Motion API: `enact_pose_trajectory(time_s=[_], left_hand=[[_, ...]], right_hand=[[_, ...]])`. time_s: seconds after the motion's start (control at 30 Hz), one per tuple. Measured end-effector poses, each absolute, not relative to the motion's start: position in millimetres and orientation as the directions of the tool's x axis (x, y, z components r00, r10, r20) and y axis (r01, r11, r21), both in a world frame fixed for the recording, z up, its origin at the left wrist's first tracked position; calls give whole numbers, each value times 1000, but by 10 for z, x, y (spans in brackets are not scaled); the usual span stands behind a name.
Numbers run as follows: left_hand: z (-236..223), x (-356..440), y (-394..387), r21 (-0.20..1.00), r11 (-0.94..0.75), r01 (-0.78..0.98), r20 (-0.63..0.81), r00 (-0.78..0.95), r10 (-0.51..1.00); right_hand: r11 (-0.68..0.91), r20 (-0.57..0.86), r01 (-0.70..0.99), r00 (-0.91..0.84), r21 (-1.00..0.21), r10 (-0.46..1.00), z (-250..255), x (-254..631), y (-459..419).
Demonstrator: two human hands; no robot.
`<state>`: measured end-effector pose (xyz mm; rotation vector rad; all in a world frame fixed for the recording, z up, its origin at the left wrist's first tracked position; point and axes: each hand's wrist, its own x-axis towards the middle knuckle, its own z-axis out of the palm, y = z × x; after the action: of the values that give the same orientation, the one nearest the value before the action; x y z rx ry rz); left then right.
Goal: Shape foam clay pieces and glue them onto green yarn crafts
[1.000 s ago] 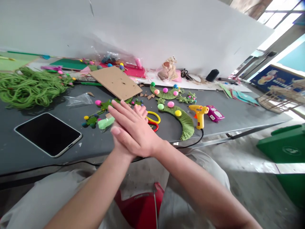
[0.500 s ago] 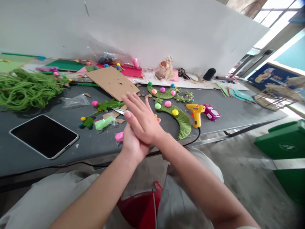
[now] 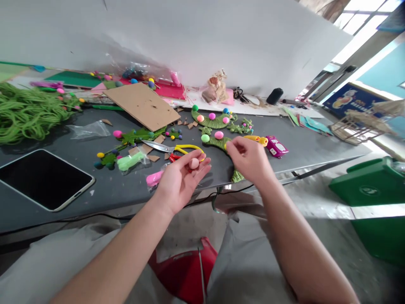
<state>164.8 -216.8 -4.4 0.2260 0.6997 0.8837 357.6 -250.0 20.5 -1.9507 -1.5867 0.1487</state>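
My left hand lies palm up above the table's front edge, fingers loosely stretched, with a small pale pink ball resting on the fingertips. My right hand hovers to its right with the fingers curled in. It is over the green yarn-wrapped arc dotted with coloured balls and hides most of the yellow glue gun. Scissors with yellow and red handles lie just beyond my left hand. A pink clay piece and a green one in plastic lie to the left.
A tablet lies at the front left of the grey table. Green yarn is heaped at the far left, a cardboard sheet behind. A magenta packet sits right of the glue gun. A green bin stands on the floor.
My palms were pressed together and rubbing; they have come apart. A small pink ball now rests on my left fingers, and my right hand has moved right over the green arc.
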Motion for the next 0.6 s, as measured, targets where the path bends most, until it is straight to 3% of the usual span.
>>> enact_pose_trajectory(time_s=[0.17, 0.3, 0.47, 0.6], left_hand=[[-67, 1703, -2148, 530, 611, -588, -444, 421, 791], [-94, 1767, -2144, 610, 578, -543, -397, 422, 815], [-156, 1893, -2143, 763, 487, -425, -313, 417, 854], [-233, 1952, -2075, 921, 291, -259, -159, 431, 888]], right_hand=[[-328, 105, 877, 385, -351, 917, 224, 3914, -2841], [-412, -53, 886, 411, -213, 910, 175, 3922, -2945], [-341, -87, 890, 331, -302, 940, 116, 3869, -2942], [-224, -47, 870, 226, -440, 973, 9, 3802, -2903]])
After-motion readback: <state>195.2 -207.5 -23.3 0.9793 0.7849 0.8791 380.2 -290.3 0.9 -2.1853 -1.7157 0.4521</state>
